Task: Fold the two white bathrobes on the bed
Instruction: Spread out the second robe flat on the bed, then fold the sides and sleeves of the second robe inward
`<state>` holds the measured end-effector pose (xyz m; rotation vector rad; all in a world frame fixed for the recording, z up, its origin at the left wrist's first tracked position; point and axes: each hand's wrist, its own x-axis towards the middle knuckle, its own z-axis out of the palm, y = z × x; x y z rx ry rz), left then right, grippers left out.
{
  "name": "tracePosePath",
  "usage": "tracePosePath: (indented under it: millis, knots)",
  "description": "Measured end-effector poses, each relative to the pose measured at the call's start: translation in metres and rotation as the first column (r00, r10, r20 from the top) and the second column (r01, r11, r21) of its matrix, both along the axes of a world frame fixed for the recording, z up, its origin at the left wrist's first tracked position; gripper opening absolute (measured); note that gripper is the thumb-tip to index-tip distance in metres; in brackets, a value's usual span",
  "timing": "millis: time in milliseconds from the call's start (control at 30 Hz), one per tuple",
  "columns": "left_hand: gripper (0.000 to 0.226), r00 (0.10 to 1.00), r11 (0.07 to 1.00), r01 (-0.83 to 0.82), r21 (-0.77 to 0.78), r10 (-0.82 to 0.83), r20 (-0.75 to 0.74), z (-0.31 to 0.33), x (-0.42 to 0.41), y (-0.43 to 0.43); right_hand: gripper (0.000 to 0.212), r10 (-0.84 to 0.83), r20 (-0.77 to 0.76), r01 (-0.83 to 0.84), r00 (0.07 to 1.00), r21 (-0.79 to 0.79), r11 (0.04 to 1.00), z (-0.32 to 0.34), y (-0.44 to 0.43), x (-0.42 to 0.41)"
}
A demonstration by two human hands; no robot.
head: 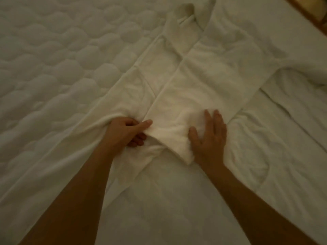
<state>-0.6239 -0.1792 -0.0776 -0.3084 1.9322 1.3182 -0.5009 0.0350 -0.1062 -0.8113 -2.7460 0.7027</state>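
Note:
A white bathrobe (177,82) lies spread on the bed, its collar toward the far side. One sleeve (178,110) is folded diagonally across its body, with the cuff near me. My left hand (126,132) pinches the cuff's left corner between thumb and fingers. My right hand (208,137) lies flat, fingers spread, pressing on the cuff's right side. More white cloth (276,41) extends to the right; I cannot tell whether it belongs to a second robe.
The quilted white mattress cover (53,59) fills the left half of the view. Wrinkled white fabric (286,117) covers the right side. A wooden edge (311,13) shows at the top right corner.

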Motion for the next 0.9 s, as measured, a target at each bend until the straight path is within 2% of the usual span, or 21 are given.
tracePosePath:
  millis: [33,100,167,200,267,300,367,433,467,500,533,633,767,833,900]
  knots:
    - [0.048,0.999,1.0,0.005,-0.002,-0.005,-0.038,0.002,0.005,-0.001,0.069,-0.143,-0.08,0.132,0.987,-0.12,0.984,0.002,-0.018,0.011]
    - [0.051,0.993,0.999,0.03,-0.039,-0.034,-0.116,0.004,0.012,0.001,0.068,-0.416,-0.118,0.364,0.902,-0.312,0.878,0.013,-0.044,0.029]
    - [0.051,0.978,0.995,0.054,-0.089,-0.071,-0.194,0.003,0.015,0.004,0.057,-0.577,-0.017,0.514,0.817,-0.432,0.741,0.027,-0.053,0.033]
    - [0.047,0.968,0.992,0.071,-0.103,-0.093,-0.235,0.002,0.018,0.003,0.047,-0.588,0.054,0.545,0.807,-0.451,0.707,0.033,-0.053,0.032]
    - [0.033,0.959,0.995,0.067,-0.071,-0.084,-0.272,0.005,0.023,0.002,0.027,-0.547,0.172,0.549,0.819,-0.512,0.661,0.043,-0.046,0.028]
    - [0.027,0.964,0.999,0.026,-0.02,-0.03,-0.264,0.011,0.026,0.002,0.023,-0.524,0.215,0.539,0.824,-0.58,0.611,0.051,-0.044,0.027]
    - [0.018,0.964,0.98,-0.14,0.144,0.168,-0.204,0.03,0.027,-0.001,0.02,-0.484,0.25,0.483,0.839,-0.753,0.448,0.068,-0.047,0.024]
    - [0.013,0.917,0.883,-0.338,0.325,0.387,-0.099,0.06,0.029,-0.016,0.007,-0.425,0.219,0.337,0.878,-0.914,0.225,0.094,-0.069,0.022]
    - [0.011,0.881,0.827,-0.415,0.379,0.469,-0.058,0.073,0.029,-0.028,0.007,-0.403,0.19,0.258,0.895,-0.959,0.12,0.107,-0.085,0.02]
    - [0.01,0.846,0.781,-0.475,0.406,0.532,-0.033,0.085,0.028,-0.04,0.009,-0.393,0.158,0.189,0.906,-0.981,0.039,0.119,-0.104,0.02]
    - [0.012,0.805,0.738,-0.531,0.415,0.593,-0.024,0.097,0.029,-0.059,0.01,-0.377,0.135,0.146,0.916,-0.989,-0.001,0.131,-0.128,0.021]
    - [0.017,0.67,0.637,-0.661,0.396,0.739,-0.069,0.119,0.044,-0.126,0.017,-0.274,0.125,0.12,0.953,-0.992,-0.035,0.148,-0.208,0.033]
    - [0.012,0.576,0.617,-0.761,0.198,0.784,-0.232,0.106,0.091,-0.216,0.016,-0.087,0.202,0.206,0.975,-0.978,0.031,0.129,-0.298,0.068]
    - [0.018,0.571,0.607,-0.793,0.053,0.772,-0.279,0.092,0.113,-0.258,0.02,0.044,0.281,0.275,0.959,-0.954,0.118,0.105,-0.335,0.091]
    - [0.038,0.616,0.616,-0.786,-0.053,0.771,-0.161,0.078,0.132,-0.289,0.028,0.099,0.39,0.366,0.915,-0.909,0.199,0.081,-0.361,0.116]
